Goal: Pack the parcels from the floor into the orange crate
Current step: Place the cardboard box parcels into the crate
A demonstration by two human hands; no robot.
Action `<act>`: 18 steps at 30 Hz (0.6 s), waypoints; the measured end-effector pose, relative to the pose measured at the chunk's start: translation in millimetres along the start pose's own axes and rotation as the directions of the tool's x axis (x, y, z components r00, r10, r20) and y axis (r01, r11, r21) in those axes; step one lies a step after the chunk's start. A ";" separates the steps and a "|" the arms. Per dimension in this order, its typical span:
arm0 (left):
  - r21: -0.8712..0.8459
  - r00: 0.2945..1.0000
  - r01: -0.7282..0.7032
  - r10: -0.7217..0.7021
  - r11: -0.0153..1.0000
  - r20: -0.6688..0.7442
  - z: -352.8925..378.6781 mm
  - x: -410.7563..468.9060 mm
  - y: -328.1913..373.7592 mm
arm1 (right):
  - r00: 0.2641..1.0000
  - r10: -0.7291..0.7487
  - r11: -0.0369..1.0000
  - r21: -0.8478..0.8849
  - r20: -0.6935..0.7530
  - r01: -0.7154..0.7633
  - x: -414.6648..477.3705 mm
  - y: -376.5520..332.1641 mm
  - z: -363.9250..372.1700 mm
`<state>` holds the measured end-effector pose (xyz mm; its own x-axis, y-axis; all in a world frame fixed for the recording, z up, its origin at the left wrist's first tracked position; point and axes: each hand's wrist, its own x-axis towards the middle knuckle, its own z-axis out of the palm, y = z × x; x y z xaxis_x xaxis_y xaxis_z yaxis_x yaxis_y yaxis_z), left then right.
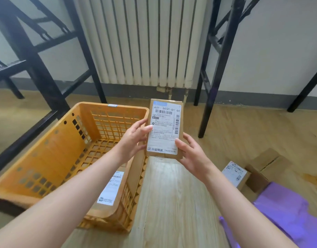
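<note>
Both hands carry one cardboard parcel (pixel 164 129): the left hand (pixel 134 140) curls round its left long edge, and the right hand (pixel 190 154) pinches the lower right corner, thumb on the label and fingers behind. I judge the two-sided hold keeps the box upright with the label facing me, so I can read it and then steer it in edge-first. It hangs clear of the floor, just right of the orange crate (pixel 52 154), by the far end of its right wall and not yet inside. Below the left hand, inside the crate, a second parcel (pixel 111 188) already stands on edge, leaning against that right wall. Stood that way it leaves most of the slotted bottom free, and I would set this one alongside it. Below and to the right of the right hand, well apart from it, more wait on the floor: a labelled parcel (pixel 234 173) just beside an unlabelled brown box (pixel 267 165), with a purple bag (pixel 288 212) nearer me. The floor (pixel 172 194) is pale wood-grain plank. Beyond the hands a white ribbed radiator (pixel 141 42) hangs on a pale wall (pixel 279 42) above a grey skirting (pixel 243 97), flanked by black metal table frames (pixel 37 72).
</note>
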<state>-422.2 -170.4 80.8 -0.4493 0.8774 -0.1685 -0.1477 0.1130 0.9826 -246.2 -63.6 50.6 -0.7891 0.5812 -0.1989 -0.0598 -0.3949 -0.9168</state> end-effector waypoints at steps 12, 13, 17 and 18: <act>-0.037 0.983 0.008 -0.015 0.999 -0.185 -140.3 -26.2 -4.5 | 0.986 0.123 0.982 -0.159 0.116 -0.104 66.9 14.8 132.5; 0.002 0.981 0.019 -0.018 1.000 -0.191 -154.0 -27.0 -6.0 | 0.984 0.139 0.973 -0.203 0.112 -0.114 76.3 18.6 144.5; 0.176 0.981 0.153 -0.127 0.972 -0.149 -203.6 -25.2 -21.0 | 0.967 0.251 0.893 -0.397 0.050 -0.211 106.8 39.2 178.5; 0.186 0.974 0.205 -0.180 0.961 -0.139 -213.4 -24.4 -26.9 | 0.955 0.294 0.870 -0.426 0.042 -0.249 112.2 46.6 184.4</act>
<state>-595.3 -294.3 41.6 -0.5335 0.7690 -0.3521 -0.0696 0.3749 0.9244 -450.2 -148.0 49.5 -0.7966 0.4088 -0.4453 0.4053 -0.1854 -0.8952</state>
